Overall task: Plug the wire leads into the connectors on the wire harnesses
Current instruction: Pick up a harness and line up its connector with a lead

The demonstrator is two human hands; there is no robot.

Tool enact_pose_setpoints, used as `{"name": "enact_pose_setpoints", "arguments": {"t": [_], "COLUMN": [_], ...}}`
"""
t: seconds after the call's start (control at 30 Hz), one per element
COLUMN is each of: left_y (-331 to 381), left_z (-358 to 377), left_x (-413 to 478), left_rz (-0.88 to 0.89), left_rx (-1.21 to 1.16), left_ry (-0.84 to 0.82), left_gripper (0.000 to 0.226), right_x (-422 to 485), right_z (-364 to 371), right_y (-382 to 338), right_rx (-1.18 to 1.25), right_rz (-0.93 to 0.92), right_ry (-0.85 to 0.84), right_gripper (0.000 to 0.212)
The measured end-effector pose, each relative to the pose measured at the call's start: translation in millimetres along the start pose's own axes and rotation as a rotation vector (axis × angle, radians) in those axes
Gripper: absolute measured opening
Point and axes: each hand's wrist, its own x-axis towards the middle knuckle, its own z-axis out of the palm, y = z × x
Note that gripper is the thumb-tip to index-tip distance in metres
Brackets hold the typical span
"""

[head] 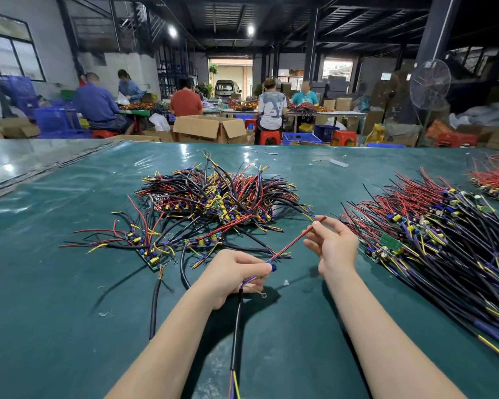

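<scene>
Head view: nearest, a black cable point(236, 326) runs up the green table point(69, 312) into the left hand point(231, 272), whose curled fingers pinch the harness just behind its blue connector point(272, 267). A red lead point(294, 243) slants from that connector up and right to the right hand point(333, 243), which pinches it between thumb and fingertips short of its far tip. Whether its near end is seated cannot be told. The person would do well to hold the connector steady, grip the lead close to the entering end so it cannot buckle, and push straight along the socket. Beyond lie a tangled pile point(213, 197) and, to the right, a combed pile point(444, 243).
</scene>
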Motion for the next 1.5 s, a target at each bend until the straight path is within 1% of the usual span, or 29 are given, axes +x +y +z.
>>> {"name": "enact_pose_setpoints", "arguments": {"t": [0.13,0.3,0.43,0.57,0.63,0.77,0.9,1.03,1.23,1.33,1.4,1.47,1.5], "left_y": [-1.0,0.2,0.6,-0.2,0.4,1.6,1.5,0.0,-1.6,-1.0,0.8,2.4,3.0], "left_z": [-0.1,0.7,-0.6,-1.8,-2.1,-2.1,-1.9,-2.2,-2.6,-3.2,-4.3,-4.7,-4.2], "left_x": [0.6,-0.7,-0.2,-0.8,-0.8,-2.0,-0.6,0.6,1.3,0.4,-1.6,-4.8,-6.0], "left_rz": [-0.005,-0.004,-0.006,0.006,0.012,0.01,0.006,-0.002,-0.009,-0.001,0.008,0.016,0.02], "left_rx": [0.001,-0.025,-0.04,-0.03,-0.019,-0.017,-0.008,0.022,0.077,0.105,0.119,0.107,0.112], "left_ry": [-0.017,-0.044,-0.028,-0.041,-0.052,-0.086,-0.068,-0.035,-0.032,-0.055,-0.109,-0.178,-0.199], "left_gripper": [0.024,0.018,0.026,0.03,0.031,0.028,0.029,0.025,0.027,0.025,0.025,0.023,0.023], "right_x": [2.2,4.0,3.6,1.4,1.2,5.6,7.2,8.1,6.5,6.3,8.0,8.2,8.1], "right_z": [-3.0,-4.7,-4.2,-3.3,-3.0,-5.7,-6.9,-9.2,-9.4,-7.8,-7.7,-8.9,-9.9], "right_y": [-1.7,-5.3,-7.0,-6.5,-7.6,-9.9,-8.1,-7.5,-9.0,-11.1,-12.0,-14.0,-14.7], "right_rx": [0.037,0.146,0.157,0.182,0.184,0.172,0.104,0.049,0.189,0.236,0.296,0.352,0.386], "right_rz": [-0.011,0.037,0.029,0.036,0.05,0.09,0.115,0.122,0.107,0.08,0.131,0.27,0.351], "right_ry": [0.039,0.041,0.023,0.007,0.008,0.074,0.078,0.075,0.064,0.106,0.133,0.128,0.116], "right_gripper": [0.024,0.024,0.024,0.023,0.023,0.028,0.027,0.024,0.019,0.025,0.026,0.017,0.017]}}
